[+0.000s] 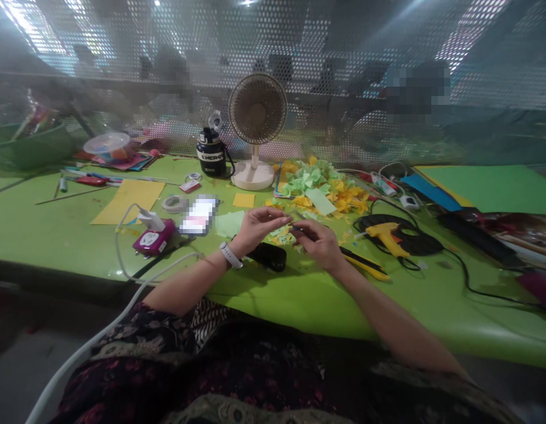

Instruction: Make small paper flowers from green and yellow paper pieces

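Note:
My left hand (pixel 259 227), with a white watch on its wrist, hovers over the green table (pixel 299 294), fingertips pinched together on something too small to name. My right hand (pixel 319 242) sits just to its right, fingers closed on a thin dark stick-like piece that points toward the left hand. The two hands almost meet at about the middle of the table. Small green and yellow paper scraps (pixel 281 235) lie under them. A black case (pixel 267 256) rests beside the left wrist.
A heap of green and yellow paper pieces (pixel 321 185), a small fan (pixel 257 126) and a black jar (pixel 211 154) stand behind. A yellow glue gun (pixel 387 235) with black cord lies right. A phone (pixel 198 215), a magenta power adapter (pixel 154 240) and yellow paper (pixel 128 200) lie left.

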{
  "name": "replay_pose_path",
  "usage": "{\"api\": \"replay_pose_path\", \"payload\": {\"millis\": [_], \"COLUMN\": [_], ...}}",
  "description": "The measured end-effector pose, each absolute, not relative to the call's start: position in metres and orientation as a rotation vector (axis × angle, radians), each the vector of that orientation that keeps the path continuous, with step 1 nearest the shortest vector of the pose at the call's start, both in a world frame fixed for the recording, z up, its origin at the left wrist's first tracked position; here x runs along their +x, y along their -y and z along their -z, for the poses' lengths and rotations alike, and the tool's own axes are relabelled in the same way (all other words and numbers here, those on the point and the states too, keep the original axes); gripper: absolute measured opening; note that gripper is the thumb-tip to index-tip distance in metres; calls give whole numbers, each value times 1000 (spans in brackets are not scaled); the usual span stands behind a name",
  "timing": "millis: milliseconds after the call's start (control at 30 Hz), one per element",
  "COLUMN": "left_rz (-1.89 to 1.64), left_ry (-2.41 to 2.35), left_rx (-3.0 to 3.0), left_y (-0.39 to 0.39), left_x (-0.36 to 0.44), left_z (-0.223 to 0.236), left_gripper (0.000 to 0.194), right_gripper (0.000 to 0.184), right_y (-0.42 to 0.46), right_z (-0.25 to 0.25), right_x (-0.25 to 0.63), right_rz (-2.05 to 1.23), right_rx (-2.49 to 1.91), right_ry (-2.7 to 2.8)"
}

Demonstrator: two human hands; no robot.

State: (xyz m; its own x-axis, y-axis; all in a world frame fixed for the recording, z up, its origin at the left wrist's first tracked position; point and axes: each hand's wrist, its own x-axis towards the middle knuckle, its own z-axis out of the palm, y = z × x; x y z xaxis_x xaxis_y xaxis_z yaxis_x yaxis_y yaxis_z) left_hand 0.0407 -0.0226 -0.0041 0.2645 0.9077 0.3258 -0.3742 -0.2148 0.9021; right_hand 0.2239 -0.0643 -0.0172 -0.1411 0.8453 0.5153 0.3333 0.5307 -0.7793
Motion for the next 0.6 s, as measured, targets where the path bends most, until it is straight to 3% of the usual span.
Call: {"api": "replay_pose_path", "payload": {"millis": [300,600], "left_rz": [-1244,-1284], "left_ry": [-572,-565], "left_rx": [1349,1335], "left_y": [22,24], "left_x": [38,39], "left_z": [3,0], "left_gripper": [31,33], "right_gripper": [29,21], "right_y": [63,66], "right_z": [13,15], "right_x": [224,223], "right_rz": [-793,-601], "right_rx": [-929,-942], "right_ry": [1679,1711]}}
